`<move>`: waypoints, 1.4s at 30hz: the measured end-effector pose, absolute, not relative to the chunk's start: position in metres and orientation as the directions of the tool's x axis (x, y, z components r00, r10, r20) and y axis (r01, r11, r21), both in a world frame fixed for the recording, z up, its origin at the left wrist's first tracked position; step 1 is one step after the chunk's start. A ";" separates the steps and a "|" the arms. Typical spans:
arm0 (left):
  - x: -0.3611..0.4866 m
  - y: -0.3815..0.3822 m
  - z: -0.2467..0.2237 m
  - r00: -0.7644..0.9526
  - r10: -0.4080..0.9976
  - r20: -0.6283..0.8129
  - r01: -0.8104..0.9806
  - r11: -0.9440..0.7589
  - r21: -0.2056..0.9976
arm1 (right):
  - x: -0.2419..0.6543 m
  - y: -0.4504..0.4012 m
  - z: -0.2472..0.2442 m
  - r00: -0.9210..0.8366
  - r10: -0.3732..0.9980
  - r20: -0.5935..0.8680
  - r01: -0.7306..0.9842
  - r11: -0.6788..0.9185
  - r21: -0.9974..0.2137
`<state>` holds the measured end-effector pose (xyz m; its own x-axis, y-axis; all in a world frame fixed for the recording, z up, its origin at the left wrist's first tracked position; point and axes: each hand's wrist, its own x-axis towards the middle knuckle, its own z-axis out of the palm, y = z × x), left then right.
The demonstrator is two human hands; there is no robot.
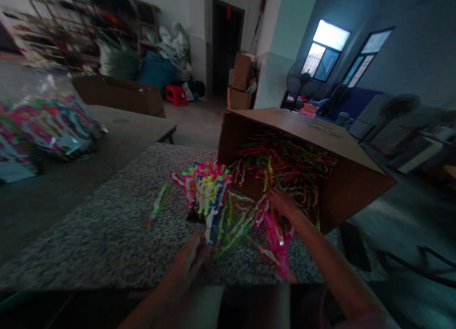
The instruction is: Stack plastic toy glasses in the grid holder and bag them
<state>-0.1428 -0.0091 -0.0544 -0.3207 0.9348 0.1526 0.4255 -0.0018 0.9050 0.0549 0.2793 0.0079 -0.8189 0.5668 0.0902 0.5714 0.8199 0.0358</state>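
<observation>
My left hand (190,258), blurred, is at the near side of the granite-patterned table (117,234). Its fingers close round the lower end of a slim blue-and-white plastic piece (213,220). Just beyond stands a tight bundle of pink, yellow and blue plastic pieces (206,182). My right hand (283,202) reaches to the mouth of a cardboard box (345,191) lying on its side. A thin yellow plastic piece (270,170) rises from its fingertips, which look pinched together. Loose green pieces (235,231) and pink pieces (274,229) lie between my hands.
Many thin coloured pieces (285,153) fill the box. One green-and-white piece (158,203) lies apart at left. A black flat object (355,246) lies right of the box. Clear bags of coloured pieces (53,125) stand on another table at left. A red stool (176,95) is behind.
</observation>
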 end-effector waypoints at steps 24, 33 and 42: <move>-0.235 0.037 -0.091 -0.483 0.762 0.432 0.745 0.098 0.660 | -0.085 0.115 -0.077 -0.337 0.926 0.168 0.491 0.326 -0.808; -0.235 0.038 -0.103 -0.434 0.797 0.421 0.770 0.085 0.632 | -0.094 0.113 -0.069 -0.375 0.912 0.164 0.701 0.395 -0.593; -0.227 0.010 -0.109 -0.400 0.778 0.485 0.861 0.137 0.490 | -0.094 0.099 -0.060 -0.441 0.893 0.089 0.740 0.417 -0.528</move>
<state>-0.2274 0.0099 -0.1094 -0.4000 0.7778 0.4849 0.8609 0.1374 0.4898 -0.0935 0.0994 -0.0599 -0.4405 0.8933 0.0891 0.7397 0.4174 -0.5278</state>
